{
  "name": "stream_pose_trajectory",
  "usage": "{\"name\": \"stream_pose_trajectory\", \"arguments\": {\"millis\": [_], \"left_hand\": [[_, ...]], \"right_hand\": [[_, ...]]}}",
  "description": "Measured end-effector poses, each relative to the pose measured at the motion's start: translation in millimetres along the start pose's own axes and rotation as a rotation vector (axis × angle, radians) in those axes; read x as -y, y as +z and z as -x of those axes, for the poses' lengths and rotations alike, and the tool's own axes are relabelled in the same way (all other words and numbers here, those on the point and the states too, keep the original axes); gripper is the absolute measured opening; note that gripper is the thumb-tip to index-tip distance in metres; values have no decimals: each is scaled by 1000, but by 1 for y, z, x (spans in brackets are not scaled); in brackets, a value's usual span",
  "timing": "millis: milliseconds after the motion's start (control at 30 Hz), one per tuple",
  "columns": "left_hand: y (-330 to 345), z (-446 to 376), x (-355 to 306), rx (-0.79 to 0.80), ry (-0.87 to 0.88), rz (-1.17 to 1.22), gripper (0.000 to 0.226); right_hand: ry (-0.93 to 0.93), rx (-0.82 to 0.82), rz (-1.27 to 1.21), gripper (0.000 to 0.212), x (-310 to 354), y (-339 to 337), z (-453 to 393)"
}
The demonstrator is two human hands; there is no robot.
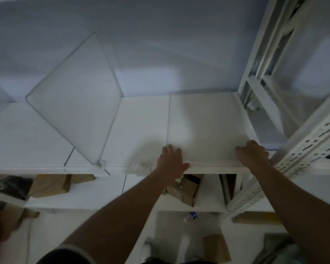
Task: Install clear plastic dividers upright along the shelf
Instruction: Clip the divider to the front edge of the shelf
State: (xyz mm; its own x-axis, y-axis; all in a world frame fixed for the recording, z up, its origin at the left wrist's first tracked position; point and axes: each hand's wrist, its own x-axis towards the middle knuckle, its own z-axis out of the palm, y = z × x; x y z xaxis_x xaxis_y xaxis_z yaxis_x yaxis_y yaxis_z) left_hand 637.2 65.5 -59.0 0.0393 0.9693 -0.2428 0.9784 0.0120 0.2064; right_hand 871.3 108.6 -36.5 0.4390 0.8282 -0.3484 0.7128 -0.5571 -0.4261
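A clear divider (202,122) lay flat on the shelf (46,130) toward its right end. The left hand (171,161) pressed it spread open; the right hand (252,152) curled over its front edge. One standing divider (74,96) leaned left. Best tip it up evenly, seating the front first.

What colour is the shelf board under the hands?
White, seen in the head view: shelf board.

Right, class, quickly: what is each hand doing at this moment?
Left hand: open, fingers spread flat at the front of the shelf.
Right hand: fingers curled at the shelf's front edge; whether it grips anything cannot be told.
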Motion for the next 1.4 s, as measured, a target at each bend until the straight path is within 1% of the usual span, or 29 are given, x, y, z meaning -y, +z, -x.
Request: {"name": "stream_pose_trajectory", "arguments": {"millis": [67, 100, 200, 267, 333, 367, 433, 467, 533, 633, 733, 800, 900, 1033, 1167, 1300, 1400], "left_hand": [[1, 1, 5, -6, -10, -26, 67], [1, 2, 7, -14, -9, -39, 66], [1, 4, 13, -30, 24, -105, 59], [-2, 6, 16, -16, 45, -151, 61], [-8, 6, 23, -4, 43, -180, 60], [-11, 6, 26, 5, 35, -163, 59], [-17, 8, 34, 31, 18, -74, 62], [-18, 10, 37, 32, 15, -25, 64], [-20, 17, 45, 13, 7, 75, 67], [-16, 34, 61, -41, 0, 177, 64], [-11, 52, 87, -199, -44, 182, 49], [-10, 63, 104, -285, -84, 238, 36], [-12, 69, 120, -295, -62, 355, 27], [-10, 67, 133, -288, -26, 451, 24], [-7, 63, 143, -278, -1, 556, 25], [-6, 57, 148, -246, 8, 628, 25], [-7, 58, 149, -258, -4, 706, 24]], "right_hand": [[65, -17, -134, 50, 0, 0, -6], [68, -19, -196, 46, 0, -2, -8], [-14, -15, -461, 39, 8, -14, -15], [-79, -16, -653, 29, 21, -30, -10], [-192, 11, -842, 14, 44, -47, 7], [-277, 24, -936, 10, 57, -54, 20], [-447, 60, -1081, 18, 85, -59, 55], [-510, 68, -1099, 18, 97, -57, 71], [-611, 71, -1001, 17, 118, -44, 100], [-761, 104, -724, 23, 137, -18, 130], [-810, 137, -495, 52, 148, 7, 143], [-785, 148, -417, 60, 154, 18, 149], [-721, 158, -378, 58, 160, 31, 156], [-693, 79, -414, 48, 171, 40, 170], [-659, 61, -490, 50, 181, 52, 193], [-652, -12, -457, 58, 185, 60, 215], [-669, -29, -443, 63, 191, 61, 226]]}}
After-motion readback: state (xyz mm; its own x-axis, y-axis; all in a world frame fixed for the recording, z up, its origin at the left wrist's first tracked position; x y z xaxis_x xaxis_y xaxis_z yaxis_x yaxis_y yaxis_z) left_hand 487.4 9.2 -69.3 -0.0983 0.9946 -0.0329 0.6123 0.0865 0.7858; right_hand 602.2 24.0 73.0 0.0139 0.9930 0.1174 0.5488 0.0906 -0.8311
